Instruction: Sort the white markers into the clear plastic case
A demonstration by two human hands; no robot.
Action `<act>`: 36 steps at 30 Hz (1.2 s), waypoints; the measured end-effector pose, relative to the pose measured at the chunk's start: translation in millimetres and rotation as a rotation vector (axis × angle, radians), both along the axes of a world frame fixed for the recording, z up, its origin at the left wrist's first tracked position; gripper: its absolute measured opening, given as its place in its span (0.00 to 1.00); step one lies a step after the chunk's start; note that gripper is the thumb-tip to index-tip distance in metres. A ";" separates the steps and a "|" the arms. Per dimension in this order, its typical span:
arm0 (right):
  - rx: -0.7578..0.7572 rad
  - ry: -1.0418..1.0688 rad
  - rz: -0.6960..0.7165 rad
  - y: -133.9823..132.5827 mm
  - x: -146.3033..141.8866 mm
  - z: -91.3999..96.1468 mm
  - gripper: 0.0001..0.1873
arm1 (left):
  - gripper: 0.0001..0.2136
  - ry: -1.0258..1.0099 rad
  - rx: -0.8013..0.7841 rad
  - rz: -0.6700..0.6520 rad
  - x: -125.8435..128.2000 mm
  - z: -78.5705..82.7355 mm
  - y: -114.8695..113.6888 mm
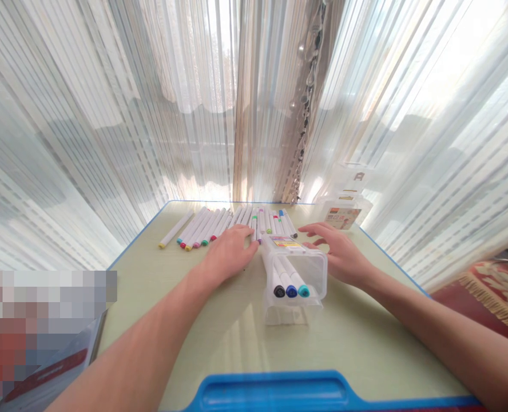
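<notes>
A clear plastic case [325, 277] lies on its side on the table, its open end towards me. Inside it are three white markers [285, 273] with black, blue and turquoise cap ends. My left hand [232, 252] rests left of the case, at the near ends of a row of white markers [206, 226]. Its thumb and index finger are apart, with a green-banded marker [254, 221] showing just beyond them; no grip is visible. Beside the case's right wall, my right hand [346, 254] has its fingers spread and curved, holding nothing; some fingertips are hidden behind the case.
A second clear case [344, 217] with a printed label stands at the table's back right corner. The pale green table [219, 343] has a blue edge and a blue moulded tray [275, 392] in front. Sheer striped curtains [185, 114] hang close behind.
</notes>
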State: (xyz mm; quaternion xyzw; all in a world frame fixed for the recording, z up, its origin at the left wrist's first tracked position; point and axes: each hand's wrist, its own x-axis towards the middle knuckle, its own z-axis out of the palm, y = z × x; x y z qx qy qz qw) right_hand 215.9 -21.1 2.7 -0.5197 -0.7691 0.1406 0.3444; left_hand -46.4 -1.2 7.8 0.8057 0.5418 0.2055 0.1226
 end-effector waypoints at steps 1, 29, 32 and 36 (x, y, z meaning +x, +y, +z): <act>0.002 -0.042 0.012 0.7 0.4 -1.6 0.22 | 0.19 0.010 -0.008 0.001 0.4 0.0 0.1; -0.246 -0.135 0.078 -1.1 3.0 -0.1 0.34 | 0.19 0.052 0.011 0.106 1.8 2.8 0.8; -0.237 -0.110 0.088 -2.0 3.4 1.1 0.32 | 0.19 0.058 0.002 0.128 1.0 1.4 1.3; -0.245 -0.110 0.088 -3.3 2.7 3.1 0.32 | 0.20 0.076 -0.010 0.149 1.0 0.9 0.8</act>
